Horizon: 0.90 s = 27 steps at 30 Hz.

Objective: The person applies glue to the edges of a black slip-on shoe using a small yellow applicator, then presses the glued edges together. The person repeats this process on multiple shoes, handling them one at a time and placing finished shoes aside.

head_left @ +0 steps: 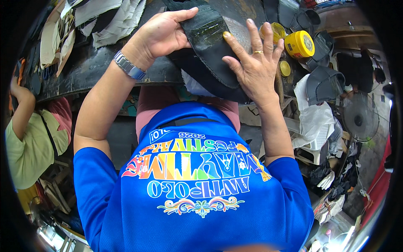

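Observation:
A black leather-like piece with a stitched curved edge lies at the table's front edge, partly over my lap. A wet, glossy yellowish smear covers part of its upper face. My left hand, palm up, holds the piece's left edge, its thumb over the top and some fingertips hidden under it. My right hand is spread over the right side, fingers apart. Its index fingertip carries a yellowish smear and touches the piece near the wet patch. Just right of that hand stands a yellow tub.
An open yellow container and a round yellow lid are near the tub. Black shaped pieces lie at the right, above a standing fan. Pale scraps cover the table's far left. Another person's arm is at the left.

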### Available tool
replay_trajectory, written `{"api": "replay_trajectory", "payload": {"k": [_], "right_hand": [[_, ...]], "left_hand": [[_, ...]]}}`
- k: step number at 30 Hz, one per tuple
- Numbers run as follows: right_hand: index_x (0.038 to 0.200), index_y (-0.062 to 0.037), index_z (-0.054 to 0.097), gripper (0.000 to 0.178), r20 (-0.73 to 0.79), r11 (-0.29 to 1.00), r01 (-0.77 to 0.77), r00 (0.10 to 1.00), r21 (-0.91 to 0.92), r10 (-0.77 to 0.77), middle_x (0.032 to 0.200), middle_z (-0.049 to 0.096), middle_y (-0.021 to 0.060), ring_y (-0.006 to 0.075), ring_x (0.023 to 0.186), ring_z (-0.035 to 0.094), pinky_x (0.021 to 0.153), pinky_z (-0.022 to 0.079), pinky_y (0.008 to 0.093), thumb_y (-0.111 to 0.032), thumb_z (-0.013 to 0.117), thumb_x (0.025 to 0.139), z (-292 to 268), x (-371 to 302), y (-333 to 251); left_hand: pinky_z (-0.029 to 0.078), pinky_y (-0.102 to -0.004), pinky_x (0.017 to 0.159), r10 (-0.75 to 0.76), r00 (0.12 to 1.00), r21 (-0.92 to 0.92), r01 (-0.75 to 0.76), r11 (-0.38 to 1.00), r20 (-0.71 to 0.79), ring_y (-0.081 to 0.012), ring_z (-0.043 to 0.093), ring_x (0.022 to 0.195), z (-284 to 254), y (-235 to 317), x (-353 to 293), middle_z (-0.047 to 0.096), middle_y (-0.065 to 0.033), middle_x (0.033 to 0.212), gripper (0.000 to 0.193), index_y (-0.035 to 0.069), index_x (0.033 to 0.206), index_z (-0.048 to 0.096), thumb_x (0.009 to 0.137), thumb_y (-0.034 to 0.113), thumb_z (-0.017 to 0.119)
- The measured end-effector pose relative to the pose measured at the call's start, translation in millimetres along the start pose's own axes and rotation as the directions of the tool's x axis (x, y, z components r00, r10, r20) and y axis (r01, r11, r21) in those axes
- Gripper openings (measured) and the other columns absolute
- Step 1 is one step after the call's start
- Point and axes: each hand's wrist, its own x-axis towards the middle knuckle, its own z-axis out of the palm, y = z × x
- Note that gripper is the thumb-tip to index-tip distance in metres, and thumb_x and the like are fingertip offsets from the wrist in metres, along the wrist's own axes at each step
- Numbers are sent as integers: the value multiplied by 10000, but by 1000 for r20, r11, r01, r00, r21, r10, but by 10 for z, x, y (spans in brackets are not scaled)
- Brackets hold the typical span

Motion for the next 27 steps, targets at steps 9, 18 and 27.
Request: {"api": "replay_trajectory", "payload": {"k": [9, 18, 27], "right_hand": [[1389, -478, 575, 529, 14, 978, 170, 985, 124, -173, 1652, 294, 21, 331, 1543, 164, 1181, 46, 674, -616, 585, 879, 98, 65, -239], [1248, -423, 709, 389, -96, 971, 169, 983, 172, -154, 1597, 391, 68, 329, 1523, 232, 1222, 73, 565, -541, 654, 881, 101, 41, -112], [1075, -102, 747, 281, -222, 957, -269, 932, 107, 287, 1213, 651, 148, 382, 1259, 519, 1102, 362, 498, -144, 705, 800, -48, 59, 1099]], "left_hand": [[498, -450, 1067, -32, 992, -48, 38, 998, 122, -243, 646, 1197, -144, 9, 14, 656, -125, 1305, 401, 8, 1354, 563, 1077, 288, 487], [490, -448, 1069, -24, 998, -25, 25, 999, 55, -249, 644, 1196, -104, 5, 2, 669, -121, 1282, 395, 5, 1337, 580, 1074, 288, 498], [497, -454, 1063, 19, 999, 29, -18, 999, -37, -258, 650, 1183, 5, -10, -57, 666, -137, 1279, 378, -17, 1318, 588, 1073, 259, 508]]}}
